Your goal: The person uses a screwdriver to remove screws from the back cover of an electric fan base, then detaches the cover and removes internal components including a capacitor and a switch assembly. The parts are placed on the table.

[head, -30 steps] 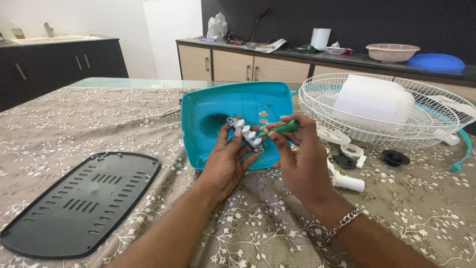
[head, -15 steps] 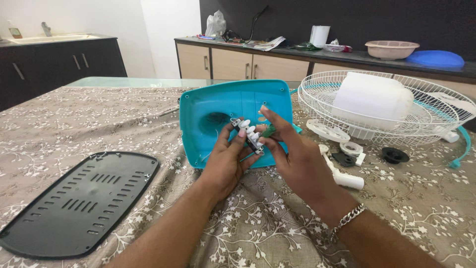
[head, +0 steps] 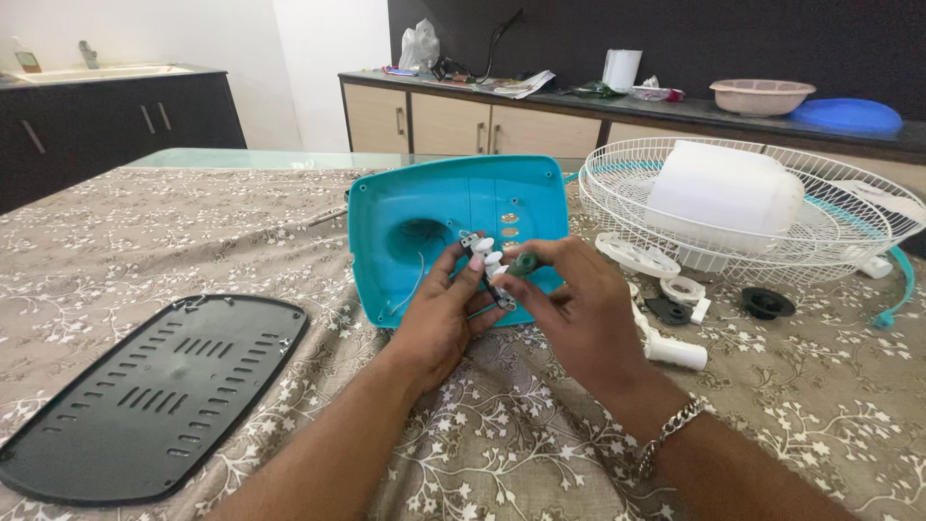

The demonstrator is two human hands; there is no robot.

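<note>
Vents ran in rows across the flat black oval plastic base plate, which lay unmoved at the far left on the tabletop with its brown flower-patterned cloth. Next came the turquoise plastic fan base shell, standing on edge with its hollow side toward the camera, just as it had a second earlier. In front of it the left hand had its grip clamped on the small switch block with white push buttons, held at the same spot as before. What changed was on the right: the right hand, whose fingers had been spread half a second ago, was now curled shut on the green-handled screwdriver, and the tool had swung from lying sideways to pointing down at the switch block, its tip seemingly touching it. That suggested work on the block was under way. Farther right the white wire fan guard, the white tube and the small black cap rested undisturbed.
</note>
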